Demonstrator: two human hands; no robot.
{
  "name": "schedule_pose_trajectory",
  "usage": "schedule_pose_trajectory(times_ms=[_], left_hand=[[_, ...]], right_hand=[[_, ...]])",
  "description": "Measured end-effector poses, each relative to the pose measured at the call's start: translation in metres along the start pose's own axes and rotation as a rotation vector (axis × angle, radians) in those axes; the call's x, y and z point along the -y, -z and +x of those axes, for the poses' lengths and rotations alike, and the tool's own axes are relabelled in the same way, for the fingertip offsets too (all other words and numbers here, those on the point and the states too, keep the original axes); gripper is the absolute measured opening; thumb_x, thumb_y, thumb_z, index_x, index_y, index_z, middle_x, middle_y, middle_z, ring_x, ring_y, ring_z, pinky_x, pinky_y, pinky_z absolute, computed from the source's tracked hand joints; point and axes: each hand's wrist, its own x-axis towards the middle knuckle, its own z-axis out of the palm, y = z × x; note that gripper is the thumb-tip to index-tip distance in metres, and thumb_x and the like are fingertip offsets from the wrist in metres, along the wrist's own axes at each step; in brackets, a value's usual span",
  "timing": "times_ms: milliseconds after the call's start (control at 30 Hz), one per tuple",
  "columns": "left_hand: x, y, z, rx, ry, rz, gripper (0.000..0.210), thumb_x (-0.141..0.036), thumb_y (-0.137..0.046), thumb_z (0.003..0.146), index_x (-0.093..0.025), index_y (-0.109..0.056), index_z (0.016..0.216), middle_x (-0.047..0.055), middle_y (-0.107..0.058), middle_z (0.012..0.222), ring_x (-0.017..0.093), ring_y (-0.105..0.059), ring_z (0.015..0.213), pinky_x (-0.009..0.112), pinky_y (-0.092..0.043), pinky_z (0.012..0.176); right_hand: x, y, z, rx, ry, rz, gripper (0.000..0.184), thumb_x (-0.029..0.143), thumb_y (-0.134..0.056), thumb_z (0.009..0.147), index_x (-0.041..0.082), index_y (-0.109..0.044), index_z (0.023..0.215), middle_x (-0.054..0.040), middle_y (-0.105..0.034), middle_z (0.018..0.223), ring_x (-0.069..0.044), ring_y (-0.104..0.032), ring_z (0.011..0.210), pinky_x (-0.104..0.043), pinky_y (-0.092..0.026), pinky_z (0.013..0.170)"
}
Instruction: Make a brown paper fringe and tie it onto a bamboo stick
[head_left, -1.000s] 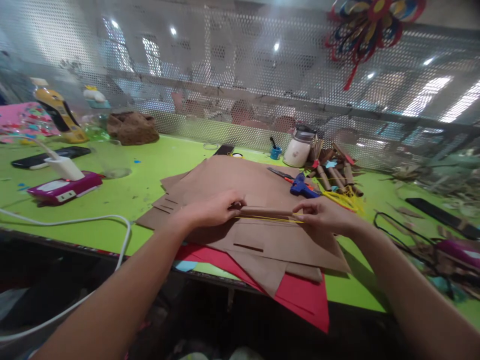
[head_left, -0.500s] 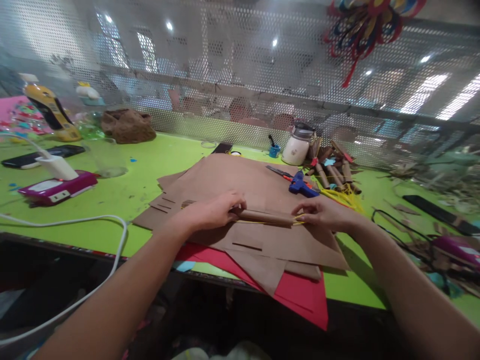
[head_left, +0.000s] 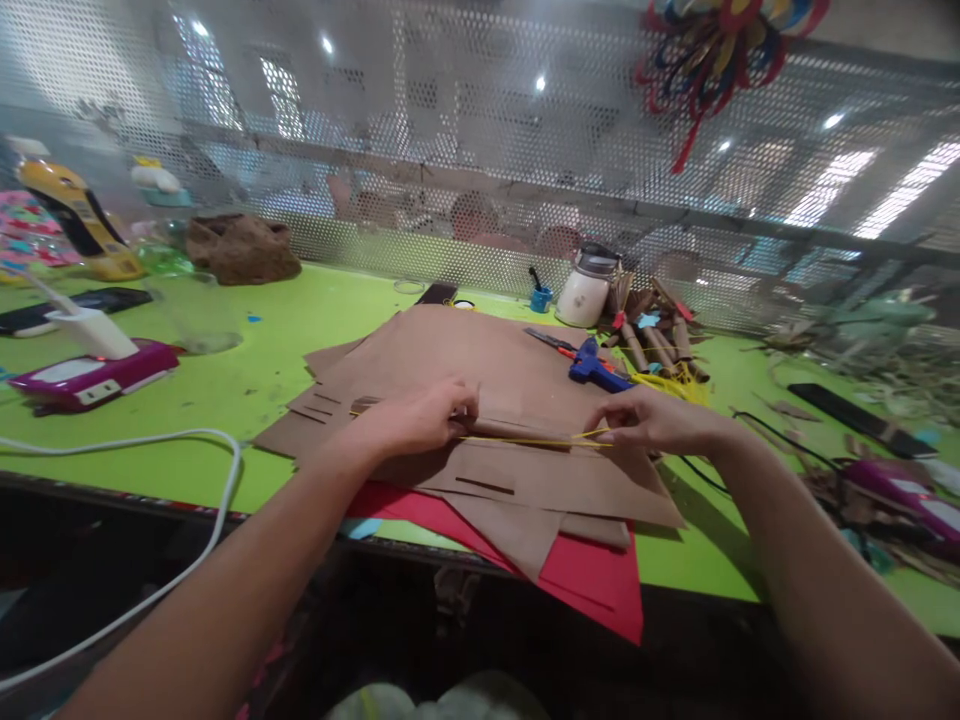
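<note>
A rolled tube of brown paper lies crosswise over a stack of brown paper sheets. My left hand is closed on the tube near its middle, fingertips pressing it from above. At the tube's right end, my right hand pinches a thin yellow string, which runs left along the tube's near side. Where the string goes under my left hand is hidden. A blue glue gun and scissors rest on the sheets beyond my right hand.
Red paper sticks out under the stack at the table's front edge. Behind are a white jar and finished paper rolls. On the left stand a purple power strip with a white cable and a yellow bottle.
The tube has turned slightly in my left hand and looks lower against the sheets. The yellow string now shows more plainly along its near side. The whole view has shifted a little.
</note>
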Motion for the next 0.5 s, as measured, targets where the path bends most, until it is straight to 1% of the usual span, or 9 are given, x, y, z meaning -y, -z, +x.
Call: schedule_pose_trajectory(times_ms=[100, 267, 367, 433, 500], left_hand=[[0.001, 0.000, 0.000, 0.005, 0.011, 0.004, 0.012, -0.023, -0.050, 0.078, -0.021, -0.060, 0.082, 0.002, -0.056, 0.089, 0.015, -0.053, 0.076, 0.026, -0.040, 0.072], [-0.007, 0.006, -0.003, 0.034, 0.001, 0.003, 0.020, -0.021, -0.045, 0.079, -0.020, -0.064, 0.087, 0.004, -0.056, 0.092, 0.015, -0.053, 0.076, 0.027, -0.041, 0.074], [-0.013, 0.010, -0.005, 0.070, 0.010, 0.000, 0.022, -0.019, -0.045, 0.077, -0.019, -0.065, 0.088, 0.005, -0.058, 0.092, 0.016, -0.054, 0.079, 0.027, -0.041, 0.075], [-0.015, 0.012, -0.005, 0.084, 0.013, -0.010, 0.023, -0.023, -0.047, 0.078, -0.018, -0.066, 0.091, 0.006, -0.059, 0.093, 0.018, -0.054, 0.081, 0.028, -0.042, 0.077], [-0.014, 0.012, -0.005, 0.079, 0.005, -0.023, 0.025, -0.028, -0.049, 0.079, -0.018, -0.066, 0.094, 0.006, -0.059, 0.096, 0.018, -0.055, 0.085, 0.028, -0.041, 0.079]], right_hand=[[0.000, 0.002, -0.001, -0.006, -0.035, 0.056, 0.035, 0.042, -0.058, 0.077, 0.016, -0.068, 0.098, -0.0017, -0.057, 0.068, -0.011, -0.045, 0.056, -0.022, -0.032, 0.049], [-0.001, 0.002, -0.002, -0.006, -0.031, 0.029, 0.035, 0.043, -0.058, 0.076, 0.017, -0.069, 0.097, 0.0005, -0.054, 0.064, -0.010, -0.042, 0.052, -0.021, -0.031, 0.047], [-0.004, 0.001, -0.001, 0.029, -0.032, -0.005, 0.032, 0.040, -0.058, 0.076, 0.017, -0.069, 0.095, 0.0002, -0.056, 0.065, -0.010, -0.044, 0.053, -0.021, -0.033, 0.047], [-0.004, 0.001, -0.001, 0.020, -0.042, -0.054, 0.030, 0.039, -0.059, 0.076, 0.017, -0.069, 0.093, -0.0003, -0.057, 0.064, -0.011, -0.047, 0.054, -0.022, -0.035, 0.048], [-0.002, 0.003, -0.004, -0.004, -0.062, -0.082, 0.029, 0.039, -0.060, 0.074, 0.016, -0.069, 0.091, -0.0024, -0.061, 0.067, -0.013, -0.053, 0.058, -0.023, -0.039, 0.051]])
